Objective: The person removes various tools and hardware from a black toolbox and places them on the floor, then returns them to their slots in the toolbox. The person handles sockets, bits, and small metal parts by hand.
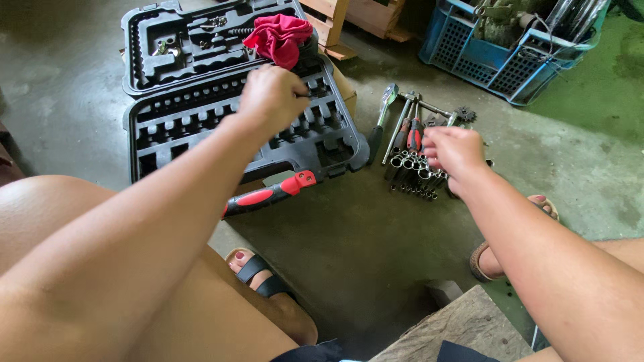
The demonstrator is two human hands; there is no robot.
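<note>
Sockets being sorted into an open tool case on the floor

Most slots of the black tool case [201, 114] are seen empty; the left hand [272, 97] is curled over its socket row, its hold hidden. Right of the case, the right hand [453, 151] is closed loosely over the heap of loose sockets [412, 171], many left unplaced.

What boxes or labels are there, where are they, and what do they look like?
Tool case: open on the floor under the left hand, black, moulded slots, mostly empty, red cloth on its lid.
Crate: top right, blue plastic lattice, holding metal parts.
Wooden box: top middle, only partly seen.
No labels, signs or screens show.
The right hand rests on loose sockets.
</note>
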